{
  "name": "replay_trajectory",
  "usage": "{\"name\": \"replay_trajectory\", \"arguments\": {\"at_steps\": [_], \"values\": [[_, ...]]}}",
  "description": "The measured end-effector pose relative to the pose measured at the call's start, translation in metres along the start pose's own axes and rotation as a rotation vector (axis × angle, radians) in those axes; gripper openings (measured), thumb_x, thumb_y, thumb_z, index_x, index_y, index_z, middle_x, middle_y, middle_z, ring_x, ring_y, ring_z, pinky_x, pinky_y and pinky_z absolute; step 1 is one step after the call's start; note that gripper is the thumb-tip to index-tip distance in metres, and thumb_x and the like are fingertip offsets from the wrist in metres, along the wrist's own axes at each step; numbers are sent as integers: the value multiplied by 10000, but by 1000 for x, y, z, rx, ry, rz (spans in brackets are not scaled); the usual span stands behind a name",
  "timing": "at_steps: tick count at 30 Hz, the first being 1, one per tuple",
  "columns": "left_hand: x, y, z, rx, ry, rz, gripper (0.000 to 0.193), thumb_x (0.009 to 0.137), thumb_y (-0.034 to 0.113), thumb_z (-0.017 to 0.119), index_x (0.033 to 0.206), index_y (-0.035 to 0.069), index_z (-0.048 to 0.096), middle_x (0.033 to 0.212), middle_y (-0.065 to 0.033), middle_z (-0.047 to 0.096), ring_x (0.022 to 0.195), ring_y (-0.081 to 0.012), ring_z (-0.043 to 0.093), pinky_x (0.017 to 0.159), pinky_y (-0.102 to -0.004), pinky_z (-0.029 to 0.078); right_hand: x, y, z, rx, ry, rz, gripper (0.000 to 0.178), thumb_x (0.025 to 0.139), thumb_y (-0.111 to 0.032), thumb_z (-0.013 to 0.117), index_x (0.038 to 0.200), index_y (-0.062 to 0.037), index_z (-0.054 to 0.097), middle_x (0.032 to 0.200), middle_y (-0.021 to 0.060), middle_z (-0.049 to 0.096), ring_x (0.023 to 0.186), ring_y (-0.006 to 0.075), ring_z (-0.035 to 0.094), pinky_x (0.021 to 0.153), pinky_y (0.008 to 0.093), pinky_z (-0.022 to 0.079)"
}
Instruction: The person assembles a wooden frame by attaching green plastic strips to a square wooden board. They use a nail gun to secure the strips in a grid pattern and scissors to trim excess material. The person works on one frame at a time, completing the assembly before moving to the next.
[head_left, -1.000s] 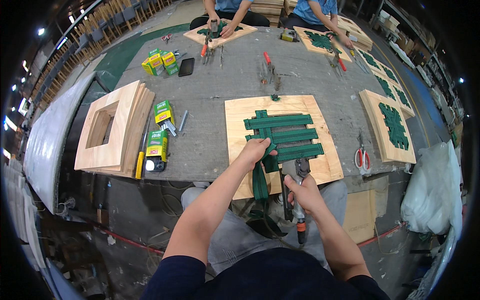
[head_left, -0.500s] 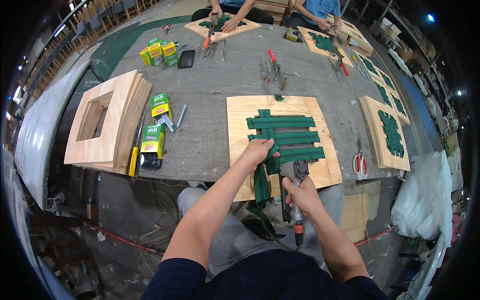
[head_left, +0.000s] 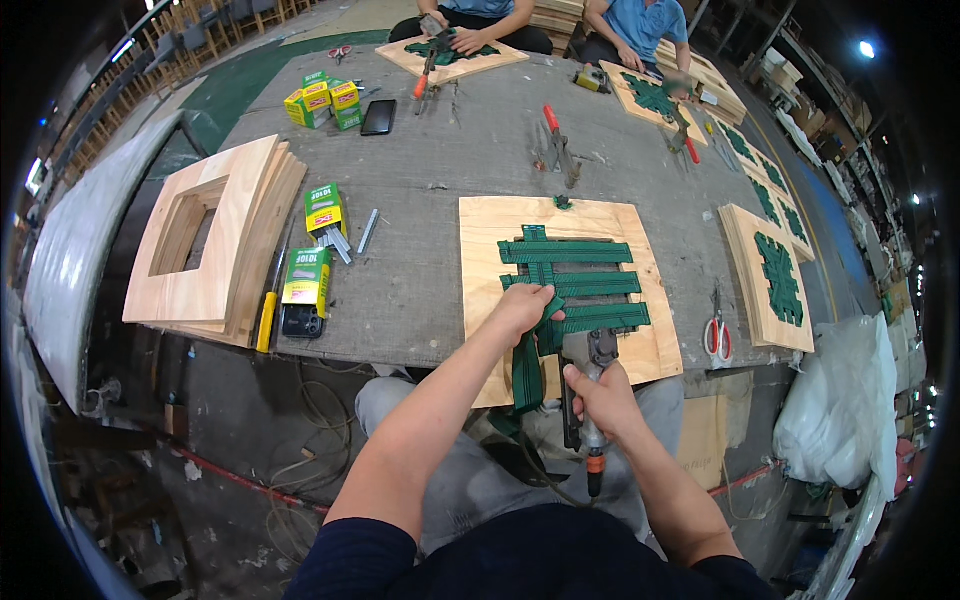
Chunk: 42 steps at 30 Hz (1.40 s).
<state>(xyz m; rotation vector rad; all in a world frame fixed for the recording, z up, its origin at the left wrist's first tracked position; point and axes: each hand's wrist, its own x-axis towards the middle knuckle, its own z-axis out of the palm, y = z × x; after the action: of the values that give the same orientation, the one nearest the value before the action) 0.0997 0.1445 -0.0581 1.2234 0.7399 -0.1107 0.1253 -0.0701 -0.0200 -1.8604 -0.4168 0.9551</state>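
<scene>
A square plywood panel lies at the table's near edge, partly over my lap. Green webbing straps cross its central opening, several sideways and one lengthwise at the left. My left hand pinches a loose green strap near the opening's lower left corner; its tail hangs over the panel's near edge. Wrapped round the grip of a grey staple gun, my right hand holds the tool's head close to the opening's near edge. Whether its nose touches the strap is hidden.
At left are stacked plywood frames, a yellow-handled screwdriver and staple boxes. Scissors and strapped panels sit at right. Pliers lie beyond my panel. Two co-workers handle panels across the table.
My hands keep the same holds on the strap and staple gun. The view has shifted slightly. Across the table, the co-workers' hands have moved a little.
</scene>
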Motion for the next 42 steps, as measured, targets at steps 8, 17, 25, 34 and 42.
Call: {"name": "replay_trajectory", "arguments": {"at_steps": [8, 17, 25, 34, 42], "values": [[-2, -3, 1, -34, -2, -25, 391, 1112, 371, 473, 1281, 67, 651, 1056, -35, 781, 864, -167, 652, 719, -419, 482, -5, -5, 14, -14, -11, 36, 238, 999, -198, 709, 1124, -26, 602, 767, 6, 622, 515, 73, 540, 441, 256, 443], [0, -2, 0, -45, -1, 10, 392, 1112, 370, 468, 1270, 67, 661, 1034, -35, 784, 843, -168, 655, 714, -423, 486, -4, -7, 18, 14, -70, 18, 244, 984, -216, 723, 1075, -25, 601, 752, 9, 610, 512, 87, 557, 447, 263, 451], [-4, -4, 2, -5, 47, 23, 375, 1105, 366, 482, 1178, 55, 678, 956, -48, 771, 781, -160, 652, 646, -368, 496, -6, 12, -23, 173, 41, 32, 261, 984, -241, 731, 1080, -32, 609, 816, 40, 645, 564, 140, 616, 461, 299, 498], [-43, -33, 30, 508, 188, 441, 408, 1040, 353, 578, 1048, -37, 696, 962, -197, 754, 854, -293, 738, 771, -423, 550, 32, 41, -158, 501, 276, 83, 321, 963, -294, 746, 1089, -25, 625, 769, 75, 643, 573, 187, 634, 457, 350, 524], [-98, -66, 72, 910, 343, 394, 409, 971, 361, 661, 1224, 40, 660, 1057, -236, 733, 1007, -432, 695, 839, -486, 559, 118, 26, -224, 626, 55, 105, 294, 983, -280, 719, 1026, -2, 633, 848, 113, 670, 572, 196, 618, 461, 364, 510]]}}
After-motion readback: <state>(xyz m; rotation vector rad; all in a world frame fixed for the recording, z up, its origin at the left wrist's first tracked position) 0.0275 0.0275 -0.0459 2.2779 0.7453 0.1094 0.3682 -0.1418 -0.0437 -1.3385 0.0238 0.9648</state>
